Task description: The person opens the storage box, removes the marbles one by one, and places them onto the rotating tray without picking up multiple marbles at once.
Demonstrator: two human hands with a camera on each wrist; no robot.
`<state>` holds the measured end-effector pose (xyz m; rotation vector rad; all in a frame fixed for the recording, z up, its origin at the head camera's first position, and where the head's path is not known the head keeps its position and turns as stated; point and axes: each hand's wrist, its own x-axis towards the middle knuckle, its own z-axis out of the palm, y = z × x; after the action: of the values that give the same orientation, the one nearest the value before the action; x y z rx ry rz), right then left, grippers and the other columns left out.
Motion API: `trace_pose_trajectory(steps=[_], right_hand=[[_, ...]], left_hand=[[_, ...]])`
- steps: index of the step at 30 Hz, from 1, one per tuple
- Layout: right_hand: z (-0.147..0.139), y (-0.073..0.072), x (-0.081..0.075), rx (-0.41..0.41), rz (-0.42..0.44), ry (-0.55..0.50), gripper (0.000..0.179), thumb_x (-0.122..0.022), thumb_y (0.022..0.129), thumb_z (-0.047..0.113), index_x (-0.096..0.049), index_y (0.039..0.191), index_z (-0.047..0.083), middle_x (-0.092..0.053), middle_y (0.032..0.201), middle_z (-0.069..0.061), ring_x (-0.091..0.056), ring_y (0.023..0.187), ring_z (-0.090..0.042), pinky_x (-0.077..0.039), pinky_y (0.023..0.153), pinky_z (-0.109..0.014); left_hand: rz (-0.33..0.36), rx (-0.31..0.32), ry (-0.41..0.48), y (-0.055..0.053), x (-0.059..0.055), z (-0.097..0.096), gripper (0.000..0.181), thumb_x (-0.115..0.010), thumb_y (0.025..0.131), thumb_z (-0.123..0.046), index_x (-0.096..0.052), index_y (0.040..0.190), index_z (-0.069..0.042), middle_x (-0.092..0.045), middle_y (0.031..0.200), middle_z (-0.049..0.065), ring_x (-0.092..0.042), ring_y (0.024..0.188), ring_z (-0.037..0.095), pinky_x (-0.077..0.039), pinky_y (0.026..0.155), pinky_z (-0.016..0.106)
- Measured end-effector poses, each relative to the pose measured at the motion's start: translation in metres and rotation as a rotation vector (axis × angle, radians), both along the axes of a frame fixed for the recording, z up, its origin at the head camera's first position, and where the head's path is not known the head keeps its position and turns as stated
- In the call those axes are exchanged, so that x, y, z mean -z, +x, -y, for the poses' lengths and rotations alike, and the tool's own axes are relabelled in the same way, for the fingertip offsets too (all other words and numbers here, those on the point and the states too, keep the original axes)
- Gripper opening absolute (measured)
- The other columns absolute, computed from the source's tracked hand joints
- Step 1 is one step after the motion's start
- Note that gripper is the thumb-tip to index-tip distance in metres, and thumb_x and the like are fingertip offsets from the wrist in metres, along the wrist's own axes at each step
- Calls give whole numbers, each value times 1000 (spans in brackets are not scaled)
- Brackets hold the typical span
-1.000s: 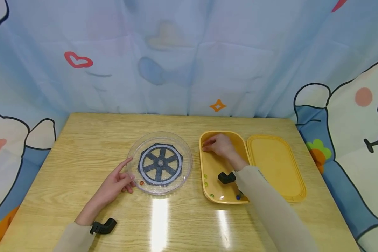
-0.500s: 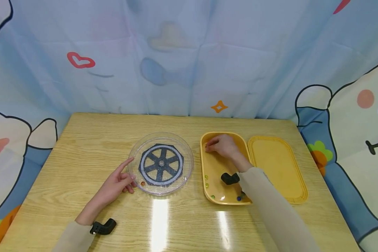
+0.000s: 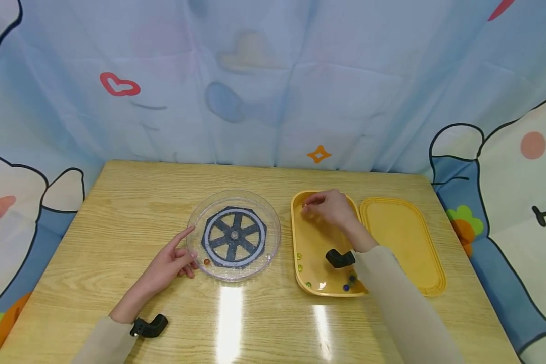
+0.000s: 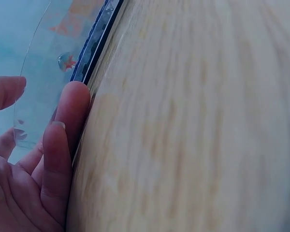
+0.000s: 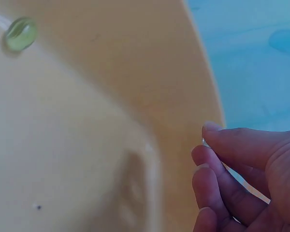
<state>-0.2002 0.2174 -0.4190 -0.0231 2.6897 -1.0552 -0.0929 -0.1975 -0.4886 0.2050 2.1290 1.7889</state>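
Observation:
In the head view my left hand touches the near-left rim of a clear round dish, its index finger extended along the edge. A marble with an orange swirl lies inside the dish near that hand. Under the dish's floor shows a dark spoked-wheel shape. My right hand is over the far end of a yellow tray, pinching a small orange marble between thumb and fingers. In the right wrist view the fingertips mostly hide that marble.
Green marbles lie along the tray's left side, and blue marbles at its near right corner. A yellow lid lies flat on the wooden table, right of the tray. Behind hangs a printed blue curtain.
My right hand has moved slightly right and up from the tray's far left side, the orange marble now showing at its fingertips. The left hand stays at the dish's rim.

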Motion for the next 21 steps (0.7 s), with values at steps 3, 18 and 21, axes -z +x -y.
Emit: trace_pose_trajectory(steps=[3,18,21], right_hand=[[2,2,-7,6,-7,-30,23,-74,92,24,-76,110,9,-73,103,-8,-65,96,-26,-51,83,-41],[37,20,-36,-112,-115,-111,20,-76,91,19,-75,107,8,-72,97,-4,-66,88,-21,-54,76,-37],[50,23,-37,-150,-152,-108,16,-77,89,17,-76,103,8,-72,94,-2,-64,83,-19,-53,73,-35]], left_hand=[[0,-1,-6,0,-1,0,66,-55,103,-10,-22,160,-20,-67,85,21,-66,67,27,-56,62,32],[1,-1,-2,0,-2,0,66,-55,103,-10,-22,160,-19,-67,85,21,-66,67,27,-54,60,29],[4,2,-2,-1,-2,0,66,-55,103,-11,-22,160,-19,-67,85,21,-66,67,27,-54,60,30]])
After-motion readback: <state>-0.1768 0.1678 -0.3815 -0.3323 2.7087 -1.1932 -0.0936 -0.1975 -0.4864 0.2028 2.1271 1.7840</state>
